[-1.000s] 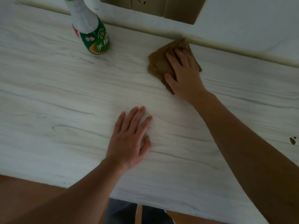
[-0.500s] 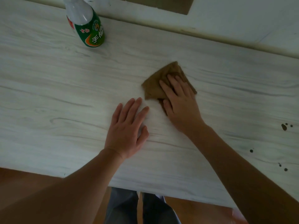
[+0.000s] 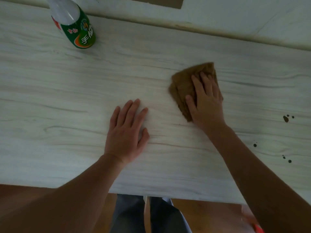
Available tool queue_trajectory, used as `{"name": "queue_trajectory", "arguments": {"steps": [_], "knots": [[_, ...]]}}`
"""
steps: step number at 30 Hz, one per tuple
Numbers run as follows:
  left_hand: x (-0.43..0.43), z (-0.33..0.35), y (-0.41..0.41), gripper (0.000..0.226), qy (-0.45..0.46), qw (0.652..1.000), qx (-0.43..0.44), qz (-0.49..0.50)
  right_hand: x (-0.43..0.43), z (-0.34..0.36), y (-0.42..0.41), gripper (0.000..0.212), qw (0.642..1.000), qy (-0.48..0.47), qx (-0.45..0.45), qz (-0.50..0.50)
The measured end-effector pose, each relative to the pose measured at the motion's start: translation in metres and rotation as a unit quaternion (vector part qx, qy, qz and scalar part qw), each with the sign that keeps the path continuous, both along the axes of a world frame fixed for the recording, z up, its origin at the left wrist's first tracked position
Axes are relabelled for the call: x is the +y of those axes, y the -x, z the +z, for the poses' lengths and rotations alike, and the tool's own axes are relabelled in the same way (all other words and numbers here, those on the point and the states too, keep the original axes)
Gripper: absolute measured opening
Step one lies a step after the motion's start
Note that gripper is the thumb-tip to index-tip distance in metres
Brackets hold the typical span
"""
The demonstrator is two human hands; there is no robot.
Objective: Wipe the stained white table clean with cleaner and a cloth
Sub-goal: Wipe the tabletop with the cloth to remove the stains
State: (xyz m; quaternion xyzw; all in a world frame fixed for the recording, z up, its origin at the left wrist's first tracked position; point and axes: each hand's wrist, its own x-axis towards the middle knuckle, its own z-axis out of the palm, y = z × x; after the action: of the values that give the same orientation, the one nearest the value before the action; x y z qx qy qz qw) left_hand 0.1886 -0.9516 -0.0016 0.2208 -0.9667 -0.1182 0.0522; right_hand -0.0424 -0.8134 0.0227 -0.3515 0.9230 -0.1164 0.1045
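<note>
A folded brown cloth lies on the white wood-grain table, right of centre. My right hand presses flat on top of it, fingers spread over its near half. My left hand rests flat on the bare tabletop just left of the cloth, fingers apart, holding nothing. A cleaner bottle with a green label stands at the far left. Dark stain spots mark the table at the right, with smaller specks nearer the front edge.
A pale wall runs along the table's far edge. The table's front edge lies close to my body, with brown floor and my grey trousers below it. Something red shows at the bottom right.
My right hand slid the cloth from the far edge toward me, and it now sits a little to the right of my left hand. My left hand has stayed flat in place.
</note>
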Motion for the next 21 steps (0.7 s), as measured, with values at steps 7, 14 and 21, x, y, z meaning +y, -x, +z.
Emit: {"name": "queue_trajectory", "arguments": {"steps": [7, 14, 21], "knots": [[0.0, 0.002, 0.001, 0.06, 0.003, 1.0, -0.012, -0.005, -0.052, -0.009, -0.022, 0.055, 0.999, 0.027, 0.023, 0.025], [0.002, 0.003, 0.0, 0.06, 0.005, 1.0, 0.003, -0.002, 0.012, -0.01, -0.102, 0.055, 0.998, 0.038, 0.004, 0.041], [0.003, 0.003, -0.001, 0.06, -0.001, 1.0, 0.008, -0.002, 0.085, -0.003, -0.098, 0.061, 0.999, -0.014, -0.004, -0.029]]}}
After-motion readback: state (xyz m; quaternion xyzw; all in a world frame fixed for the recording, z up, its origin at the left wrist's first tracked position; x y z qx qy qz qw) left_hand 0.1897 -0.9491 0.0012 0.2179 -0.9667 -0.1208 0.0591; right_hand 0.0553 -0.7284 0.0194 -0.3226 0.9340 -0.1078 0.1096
